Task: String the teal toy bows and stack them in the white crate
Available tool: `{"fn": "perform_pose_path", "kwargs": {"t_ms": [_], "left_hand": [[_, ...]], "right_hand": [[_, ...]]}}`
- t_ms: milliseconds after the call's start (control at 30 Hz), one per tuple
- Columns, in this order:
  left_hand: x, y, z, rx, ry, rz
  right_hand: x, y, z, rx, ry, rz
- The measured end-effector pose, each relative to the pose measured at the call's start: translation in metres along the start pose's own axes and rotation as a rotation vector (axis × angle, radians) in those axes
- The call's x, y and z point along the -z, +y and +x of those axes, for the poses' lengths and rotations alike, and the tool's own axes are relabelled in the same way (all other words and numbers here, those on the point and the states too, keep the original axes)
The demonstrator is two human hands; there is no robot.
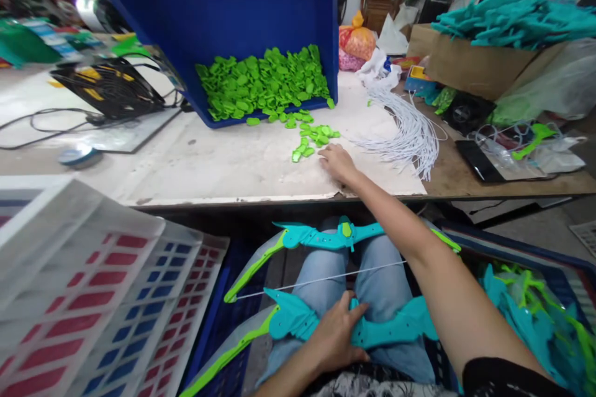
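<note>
1. We saw the near toy bow (pixel 386 332) lying across the lap, the teal middle over the thighs and a green-edged limb reaching out to the left. The far toy bow (pixel 321 239) lay nearer the knees, its white string (pixel 321 277) drawn straight.
2. The left hand (pixel 336 334) was closed about the middle of the near bow, fingers over the far side and thumb by the near edge.
3. Over the table (pixel 223 167), the right hand (pixel 339 163) had its fingers loosely curled and only slightly spread, just beside the loose green pieces (pixel 321 134). We could not tell whether a piece was between the fingertips.
4. We judged the bows light, stiff, smooth plastic; the thick middle looked the surest hold, as the thin limbs would probably flex.
5. The green pieces looked small, flat, light and hard, perhaps a little slippery. We thought a thumb-and-finger pinch on the rims suited them, since pieces lying flat could skid.
6. More of them lay heaped in the blue bin (pixel 251 18), where overlapping edges seemed to offer fingertips an easier purchase.
</note>
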State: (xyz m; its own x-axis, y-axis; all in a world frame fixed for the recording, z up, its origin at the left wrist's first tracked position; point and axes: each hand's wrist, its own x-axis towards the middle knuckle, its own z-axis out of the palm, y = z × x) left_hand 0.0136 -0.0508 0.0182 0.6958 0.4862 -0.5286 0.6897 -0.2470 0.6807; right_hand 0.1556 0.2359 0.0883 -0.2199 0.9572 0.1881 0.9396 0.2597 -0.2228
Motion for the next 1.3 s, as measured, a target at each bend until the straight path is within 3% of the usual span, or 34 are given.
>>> {"fn": "perform_pose_path", "kwargs": {"t_ms": [133, 233, 467, 533, 600, 767, 900, 967, 1033, 1133, 1233, 1300], "left_hand": [[0.0, -0.009, 0.002, -0.024, 0.038, -0.025], [0.003, -0.013, 0.004, -0.022, 0.065, -0.046], [0.009, -0.012, 0.012, -0.042, 0.043, -0.082], [0.012, -0.008, 0.017, -0.04, 0.036, -0.08], [0.015, -0.005, 0.022, -0.051, 0.047, -0.088], [0.024, -0.008, 0.03, -0.086, 0.048, -0.14], [0.028, -0.017, 0.029, -0.104, 0.073, -0.217], [0.03, -0.021, 0.028, -0.105, 0.104, -0.279], [0.033, -0.024, 0.029, -0.073, 0.106, -0.312], [0.035, -0.028, 0.032, -0.021, 0.073, -0.332], [0.034, -0.031, 0.034, -0.003, 0.096, -0.423], [0.033, -0.034, 0.033, 0.002, 0.118, -0.537]], "right_hand": [[-0.012, -0.033, 0.036, 0.03, -0.032, -0.093], [-0.002, -0.032, 0.029, 0.05, -0.097, -0.177], [0.062, 0.031, -0.047, -0.056, -0.354, -0.202], [0.075, 0.048, -0.059, -0.018, -0.477, -0.197], [0.079, 0.059, -0.062, -0.002, -0.516, -0.167], [0.064, 0.069, -0.069, -0.138, -0.277, -0.016], [0.056, 0.078, -0.096, -0.222, -0.111, 0.001], [0.056, 0.087, -0.111, -0.162, -0.058, -0.005], [0.057, 0.097, -0.12, -0.011, -0.019, 0.027], [0.055, 0.11, -0.121, 0.196, -0.051, 0.099], [0.052, 0.108, -0.121, 0.193, -0.079, 0.135], [0.052, 0.094, -0.135, 0.17, -0.013, 0.152]]}}
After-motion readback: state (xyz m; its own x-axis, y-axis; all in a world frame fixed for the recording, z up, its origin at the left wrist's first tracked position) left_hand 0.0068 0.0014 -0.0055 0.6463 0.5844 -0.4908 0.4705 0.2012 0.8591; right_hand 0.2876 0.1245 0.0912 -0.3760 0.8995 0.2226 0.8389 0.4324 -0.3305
